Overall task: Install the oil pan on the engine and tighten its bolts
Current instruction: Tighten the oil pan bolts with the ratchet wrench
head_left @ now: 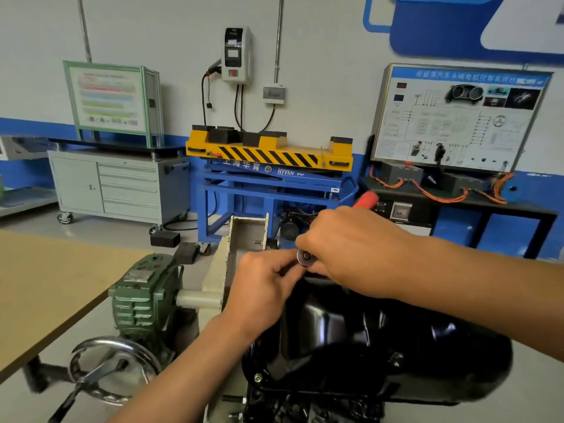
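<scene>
A glossy black oil pan (pixel 360 337) sits on the engine, which is held in a stand, at the lower centre. One bolt (pixel 258 377) shows in the pan's near-left flange. At the pan's far edge my right hand (pixel 357 251) grips a ratchet tool whose red handle (pixel 366 199) sticks out behind it, and the tool's round silver head (pixel 304 257) shows under my fingers. My left hand (pixel 265 282) pinches the tool just beside that head. The bolt under the tool is hidden by my hands.
The stand's cream bracket (pixel 219 264), green gearbox (pixel 143 294) and chrome handwheel (pixel 113 370) lie to the left. A tan tabletop (pixel 45 285) is further left. Behind stand a blue and yellow lift table (pixel 271 166), a grey drawer cabinet (pixel 122 184) and a training board (pixel 457 117).
</scene>
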A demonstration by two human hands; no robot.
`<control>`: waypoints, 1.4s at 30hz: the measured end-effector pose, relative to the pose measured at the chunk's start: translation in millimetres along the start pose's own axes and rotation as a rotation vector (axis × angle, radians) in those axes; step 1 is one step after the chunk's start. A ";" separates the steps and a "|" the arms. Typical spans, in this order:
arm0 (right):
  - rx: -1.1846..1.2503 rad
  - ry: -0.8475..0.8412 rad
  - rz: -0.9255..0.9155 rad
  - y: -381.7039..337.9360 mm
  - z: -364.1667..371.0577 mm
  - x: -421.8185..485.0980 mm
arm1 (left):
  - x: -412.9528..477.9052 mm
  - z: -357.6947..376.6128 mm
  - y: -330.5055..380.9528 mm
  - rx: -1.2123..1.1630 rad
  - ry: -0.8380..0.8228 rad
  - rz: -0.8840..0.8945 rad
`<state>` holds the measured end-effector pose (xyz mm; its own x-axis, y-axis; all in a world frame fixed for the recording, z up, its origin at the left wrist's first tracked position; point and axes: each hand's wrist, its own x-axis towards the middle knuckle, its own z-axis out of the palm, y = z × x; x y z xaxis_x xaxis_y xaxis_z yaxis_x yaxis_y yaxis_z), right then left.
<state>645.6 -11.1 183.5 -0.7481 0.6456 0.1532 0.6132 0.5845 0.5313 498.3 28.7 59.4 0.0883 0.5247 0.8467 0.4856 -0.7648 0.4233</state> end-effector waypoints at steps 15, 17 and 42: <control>0.226 0.119 -0.046 31.7 4.8 -12.4 | -5.5 12.5 4.8 0.053 0.031 -0.005; 0.153 0.153 0.013 25.9 6.5 -14.2 | -5.9 15.3 4.1 0.048 0.076 -0.022; 0.064 0.166 0.010 32.2 10.7 -7.7 | 1.1 14.5 5.2 0.038 0.062 0.043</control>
<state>673.8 8.0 190.5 -0.7699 0.5652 0.2964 0.6321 0.6116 0.4759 513.5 30.7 57.9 0.0563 0.4665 0.8827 0.5153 -0.7708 0.3746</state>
